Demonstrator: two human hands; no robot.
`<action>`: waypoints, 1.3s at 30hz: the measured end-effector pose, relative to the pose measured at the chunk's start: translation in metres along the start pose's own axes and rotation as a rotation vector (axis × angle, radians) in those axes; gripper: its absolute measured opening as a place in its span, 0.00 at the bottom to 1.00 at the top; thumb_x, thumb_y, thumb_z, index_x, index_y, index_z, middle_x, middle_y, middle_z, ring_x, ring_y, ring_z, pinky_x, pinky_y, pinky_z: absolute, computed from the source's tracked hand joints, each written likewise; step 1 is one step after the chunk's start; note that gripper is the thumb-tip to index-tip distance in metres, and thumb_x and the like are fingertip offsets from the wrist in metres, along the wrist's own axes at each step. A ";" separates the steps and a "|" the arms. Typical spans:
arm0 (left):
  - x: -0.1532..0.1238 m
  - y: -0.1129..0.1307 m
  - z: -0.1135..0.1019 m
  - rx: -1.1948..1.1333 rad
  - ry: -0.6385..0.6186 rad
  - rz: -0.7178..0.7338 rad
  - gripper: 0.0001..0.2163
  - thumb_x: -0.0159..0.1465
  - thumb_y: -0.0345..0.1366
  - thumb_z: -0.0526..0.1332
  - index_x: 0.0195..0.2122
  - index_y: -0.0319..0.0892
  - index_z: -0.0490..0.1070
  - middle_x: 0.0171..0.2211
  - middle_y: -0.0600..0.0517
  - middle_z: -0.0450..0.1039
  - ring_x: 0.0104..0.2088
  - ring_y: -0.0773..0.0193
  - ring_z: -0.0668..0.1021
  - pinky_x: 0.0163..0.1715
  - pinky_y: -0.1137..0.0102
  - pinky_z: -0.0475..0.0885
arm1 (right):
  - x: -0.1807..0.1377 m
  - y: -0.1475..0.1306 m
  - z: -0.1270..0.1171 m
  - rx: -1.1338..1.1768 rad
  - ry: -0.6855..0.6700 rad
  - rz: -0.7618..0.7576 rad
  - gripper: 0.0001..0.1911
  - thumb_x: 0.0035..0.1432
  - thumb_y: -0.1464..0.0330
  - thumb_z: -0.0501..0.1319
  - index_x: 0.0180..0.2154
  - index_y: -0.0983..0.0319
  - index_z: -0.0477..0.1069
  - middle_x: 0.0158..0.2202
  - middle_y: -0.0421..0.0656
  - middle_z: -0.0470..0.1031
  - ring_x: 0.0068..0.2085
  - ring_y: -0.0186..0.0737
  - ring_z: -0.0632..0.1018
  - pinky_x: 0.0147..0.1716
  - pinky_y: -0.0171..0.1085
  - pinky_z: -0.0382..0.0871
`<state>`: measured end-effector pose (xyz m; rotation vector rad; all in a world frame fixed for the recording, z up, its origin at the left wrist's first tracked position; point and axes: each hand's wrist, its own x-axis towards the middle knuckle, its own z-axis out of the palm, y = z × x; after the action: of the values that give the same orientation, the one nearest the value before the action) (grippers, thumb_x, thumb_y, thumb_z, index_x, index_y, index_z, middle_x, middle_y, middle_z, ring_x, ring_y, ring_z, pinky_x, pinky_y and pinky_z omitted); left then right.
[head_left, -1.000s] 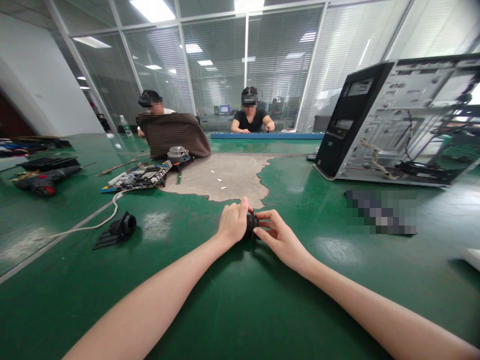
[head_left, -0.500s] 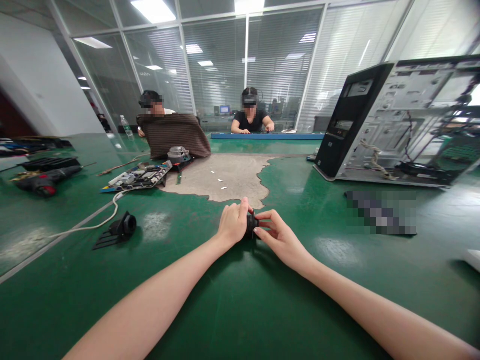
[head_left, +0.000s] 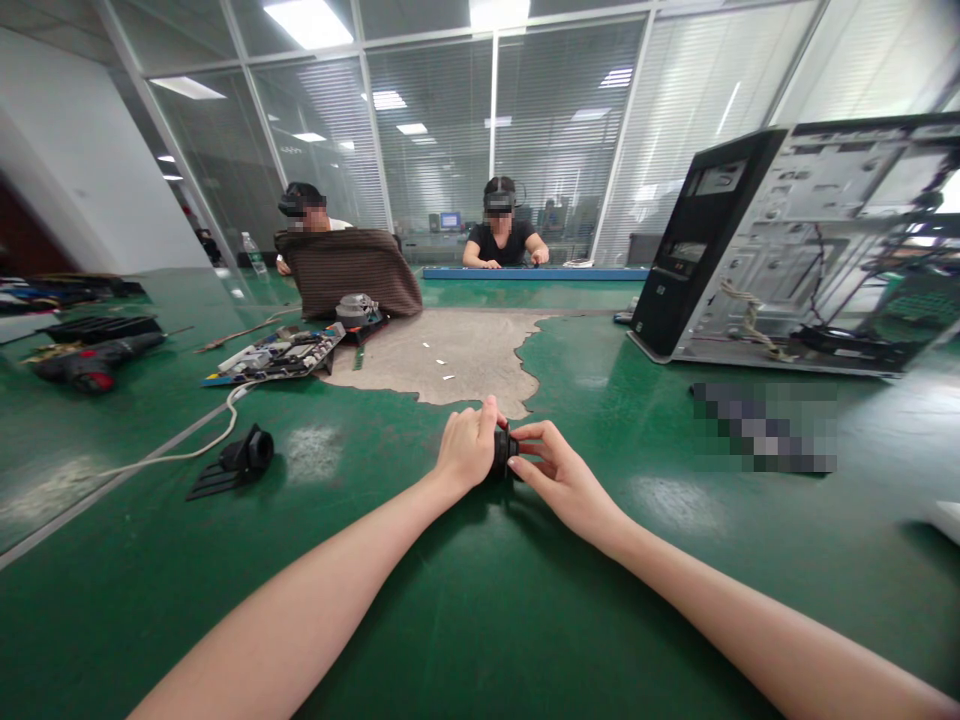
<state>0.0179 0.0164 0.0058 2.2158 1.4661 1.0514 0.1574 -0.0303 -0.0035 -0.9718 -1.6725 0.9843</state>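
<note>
A small black round part (head_left: 504, 452) rests on the green table (head_left: 480, 620) just in front of a worn grey patch. My left hand (head_left: 466, 447) is wrapped over its left side, fingers closed on it. My right hand (head_left: 559, 477) pinches its right end between thumb and fingertips. Most of the part is hidden between the two hands.
An open computer case (head_left: 795, 240) lies on its side at the right. A circuit board (head_left: 281, 352), a black webcam-like device (head_left: 244, 455) with a white cable, and tools lie at the left. Two people sit at the far side of the table.
</note>
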 end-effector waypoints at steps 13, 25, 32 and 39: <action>0.000 0.000 0.000 -0.002 0.003 0.008 0.30 0.65 0.44 0.30 0.26 0.43 0.71 0.25 0.52 0.73 0.30 0.64 0.74 0.35 0.69 0.64 | 0.000 -0.001 0.000 -0.011 0.007 -0.018 0.08 0.54 0.68 0.56 0.38 0.59 0.61 0.41 0.42 0.67 0.44 0.38 0.72 0.43 0.39 0.70; 0.000 0.002 -0.001 0.006 -0.009 -0.002 0.30 0.65 0.43 0.30 0.26 0.43 0.72 0.26 0.52 0.74 0.31 0.64 0.74 0.36 0.68 0.65 | -0.002 -0.005 0.000 -0.044 0.001 -0.049 0.09 0.54 0.69 0.56 0.39 0.58 0.62 0.41 0.42 0.67 0.43 0.38 0.72 0.45 0.41 0.70; 0.000 0.000 -0.001 0.012 0.001 -0.002 0.30 0.65 0.44 0.30 0.27 0.42 0.71 0.26 0.52 0.73 0.31 0.64 0.74 0.36 0.68 0.65 | 0.000 -0.003 0.000 -0.021 0.005 0.024 0.12 0.54 0.68 0.56 0.42 0.59 0.60 0.44 0.44 0.67 0.43 0.38 0.73 0.42 0.40 0.71; 0.000 0.000 0.000 0.010 -0.004 -0.004 0.30 0.65 0.44 0.30 0.27 0.43 0.71 0.26 0.52 0.74 0.31 0.64 0.74 0.36 0.68 0.65 | -0.002 -0.003 0.000 -0.021 -0.018 -0.052 0.11 0.53 0.70 0.57 0.40 0.58 0.61 0.41 0.42 0.67 0.43 0.37 0.72 0.44 0.41 0.70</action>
<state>0.0180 0.0164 0.0065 2.2195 1.4772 1.0401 0.1569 -0.0333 -0.0010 -0.9307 -1.7176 0.9453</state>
